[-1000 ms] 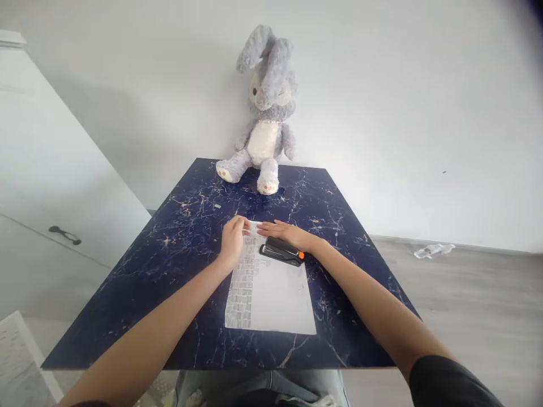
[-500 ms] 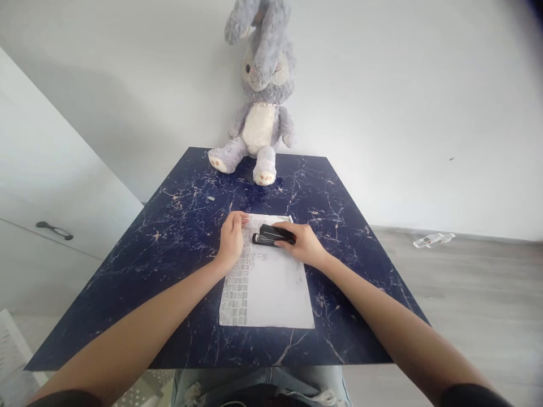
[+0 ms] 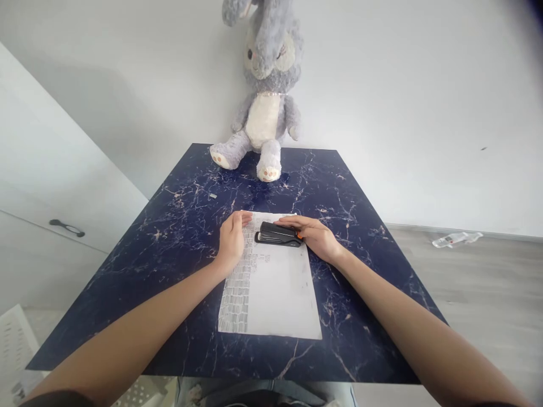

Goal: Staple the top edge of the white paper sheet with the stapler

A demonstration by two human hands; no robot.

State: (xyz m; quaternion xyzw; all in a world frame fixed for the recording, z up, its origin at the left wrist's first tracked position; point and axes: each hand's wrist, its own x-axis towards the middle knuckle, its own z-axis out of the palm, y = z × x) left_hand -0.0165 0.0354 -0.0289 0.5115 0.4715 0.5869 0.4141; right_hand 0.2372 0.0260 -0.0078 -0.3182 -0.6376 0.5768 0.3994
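A printed sheet of paper (image 3: 282,294) lies on the table, with a patterned band down its left side. My left hand (image 3: 231,240) rests at the paper's upper left edge, fingers stretched together over its border, thumb hidden. On the upper part of the sheet lies a black stapler (image 3: 278,234) with an orange piece at its right end. Beside that end is my right hand (image 3: 320,236), its fingers extended flat along the stapler's far side, touching or nearly touching it, and not wrapped around it.
The dark blue marble-patterned table (image 3: 169,271) has a grey plush rabbit (image 3: 265,121) sitting at its far edge. A small pale piece (image 3: 212,196) lies left of the rabbit's feet. Clear plastic (image 3: 456,239) is on the floor at right; a white cabinet (image 3: 55,186) stands at left.
My right hand has loosened from around the stapler and slid right, fingers now straightened along its far side. The stapler stays on the paper. My left hand keeps its place; the view has shifted slightly.
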